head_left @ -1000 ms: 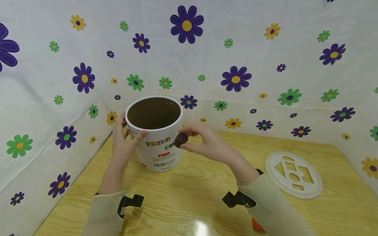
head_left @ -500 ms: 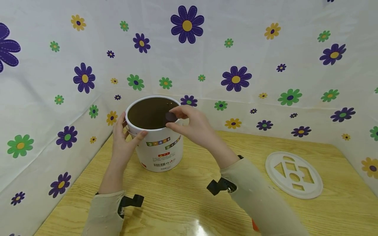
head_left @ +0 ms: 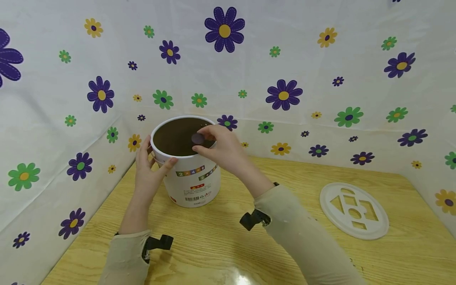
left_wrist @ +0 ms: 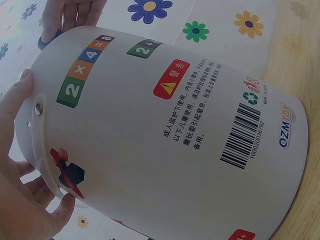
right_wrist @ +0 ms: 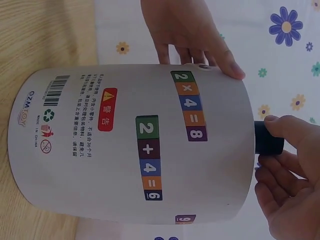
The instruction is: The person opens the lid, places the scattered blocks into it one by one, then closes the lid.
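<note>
A white toy bucket [head_left: 194, 184] with printed sums and a barcode stands upright on the table, its dark inside seen from above. My left hand [head_left: 147, 174] grips its left side, the thumb on the front below the rim and the fingers around the side by the handle [left_wrist: 42, 150]. Between thumb and fingers my right hand [head_left: 226, 148] pinches a small dark cylindrical block [head_left: 197, 138]. In the head view the block overlaps the bucket's mouth; the right wrist view shows the block [right_wrist: 269, 138] right at the rim. The bucket's floor is hidden.
A round white lid [head_left: 342, 220] with shaped cutouts lies flat on the wooden table [head_left: 213, 241] to the right. Flower-printed white cloth [head_left: 249, 59] walls in the back and sides. Both wrists carry black camera straps [head_left: 254, 217].
My right hand has moved up and left with the dark block, from beside the bucket to over its mouth. The left hand stays put. A red piece is now hidden by my right sleeve.
</note>
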`<state>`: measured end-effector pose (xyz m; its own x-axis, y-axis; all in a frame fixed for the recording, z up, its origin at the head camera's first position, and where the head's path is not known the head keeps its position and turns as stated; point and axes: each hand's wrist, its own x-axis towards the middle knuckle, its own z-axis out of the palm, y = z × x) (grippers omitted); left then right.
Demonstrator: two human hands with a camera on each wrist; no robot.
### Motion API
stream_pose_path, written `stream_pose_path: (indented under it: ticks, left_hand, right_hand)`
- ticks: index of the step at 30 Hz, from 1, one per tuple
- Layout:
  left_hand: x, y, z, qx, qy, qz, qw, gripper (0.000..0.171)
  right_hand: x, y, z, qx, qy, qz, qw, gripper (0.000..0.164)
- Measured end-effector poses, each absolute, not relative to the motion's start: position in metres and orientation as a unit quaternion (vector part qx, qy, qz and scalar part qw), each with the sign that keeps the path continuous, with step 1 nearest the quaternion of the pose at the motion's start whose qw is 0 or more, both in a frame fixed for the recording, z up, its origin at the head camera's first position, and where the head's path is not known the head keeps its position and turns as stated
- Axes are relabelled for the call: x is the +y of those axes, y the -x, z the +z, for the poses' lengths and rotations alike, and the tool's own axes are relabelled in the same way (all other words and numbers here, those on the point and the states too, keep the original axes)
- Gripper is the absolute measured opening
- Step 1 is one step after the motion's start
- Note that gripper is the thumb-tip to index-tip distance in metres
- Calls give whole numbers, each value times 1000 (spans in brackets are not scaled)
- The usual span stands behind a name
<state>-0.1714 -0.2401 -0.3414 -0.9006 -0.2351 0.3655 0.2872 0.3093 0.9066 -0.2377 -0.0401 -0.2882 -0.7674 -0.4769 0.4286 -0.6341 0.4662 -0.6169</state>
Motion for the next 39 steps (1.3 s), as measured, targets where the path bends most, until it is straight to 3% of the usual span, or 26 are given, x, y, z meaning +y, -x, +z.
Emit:
stream_pose_path:
  ticks: [13,27,39]
  left_hand:
    - [-256,194,-369,-789,6,-572,225,92]
    - [-256,194,-369,-789,10,-572,226,91]
    - [-256,195,-369,-792,1,-568,226,91]
  right_hand:
    - [-45,239,-294,-852,-345,375,118,36]
    - [-44,239,-297,-853,-325,397,93,38]
    - [-38,235,-298,-841,-331,414,110,39]
